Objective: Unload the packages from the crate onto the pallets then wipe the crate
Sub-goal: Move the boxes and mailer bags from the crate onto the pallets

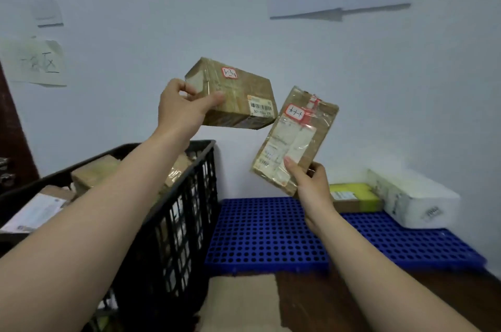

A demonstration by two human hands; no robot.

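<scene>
My left hand (182, 106) grips a taped brown cardboard box (238, 95) with a red-edged label, held up in front of the wall above the crate's right end. My right hand (309, 182) pinches the lower corner of a flat brown package (292, 139) with white shipping labels, tilted, above the blue pallets (265, 231). The black slatted crate (173, 223) stands at the left and holds several more brown packages (95, 173) and a white-labelled one (35, 212).
On the pallets' far right lie a yellow-green and brown box (355, 196) and a white foam box (417, 198), against the white wall. Paper notes hang on the wall. A dark door edge (13, 141) is at the far left. Brown floor and a beige mat (241, 302) lie in front.
</scene>
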